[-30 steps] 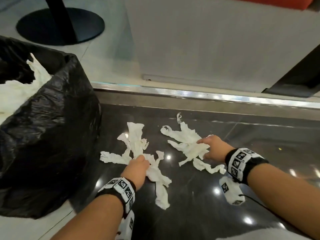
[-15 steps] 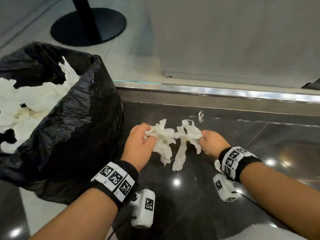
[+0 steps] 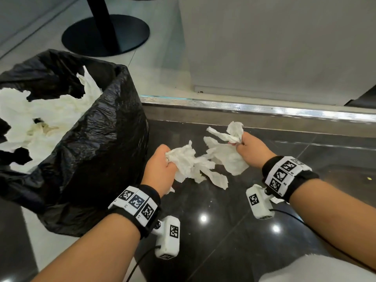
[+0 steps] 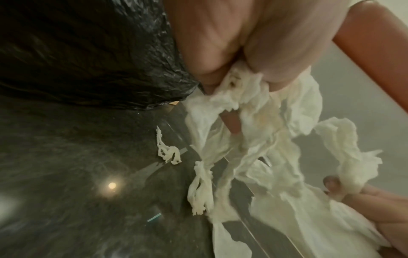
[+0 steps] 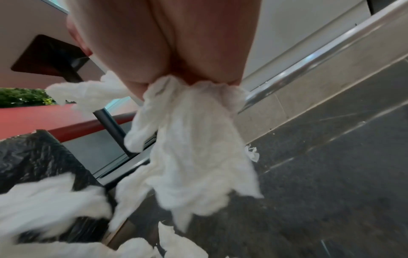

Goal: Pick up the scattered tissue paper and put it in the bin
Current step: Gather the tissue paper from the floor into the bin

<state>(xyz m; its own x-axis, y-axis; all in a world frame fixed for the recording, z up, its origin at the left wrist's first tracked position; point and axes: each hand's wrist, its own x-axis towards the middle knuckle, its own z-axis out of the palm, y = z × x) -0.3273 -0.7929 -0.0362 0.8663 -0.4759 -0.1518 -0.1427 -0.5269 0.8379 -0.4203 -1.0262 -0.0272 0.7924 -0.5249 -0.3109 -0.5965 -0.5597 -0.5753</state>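
My left hand [image 3: 162, 165] grips a crumpled wad of white tissue paper [image 3: 189, 161], lifted above the dark floor just right of the bin. Its strips [image 4: 253, 139] hang down from the fist. My right hand [image 3: 247, 147] clutches a second bunch of tissue [image 3: 225, 151], whose sheets [image 5: 194, 157] droop below the curled fingers. The two bunches touch between my hands. The bin, lined with a black bag [image 3: 85, 159], stands at the left with white tissue [image 3: 40, 115] inside. A small tissue scrap [image 4: 166, 150] lies on the floor; the same scrap [image 5: 252, 153] shows near the metal strip.
A shiny metal threshold strip [image 3: 264, 110] runs across behind my hands, with a white wall panel [image 3: 274, 47] beyond it. A black round table base and pole [image 3: 105, 33] stand behind the bin. The floor [image 3: 223, 220] is dark polished tile.
Both hands gathered the scattered strips from the floor, closed on them and lifted them. The bunches now hang in the air, and the view has shifted right toward the bin.
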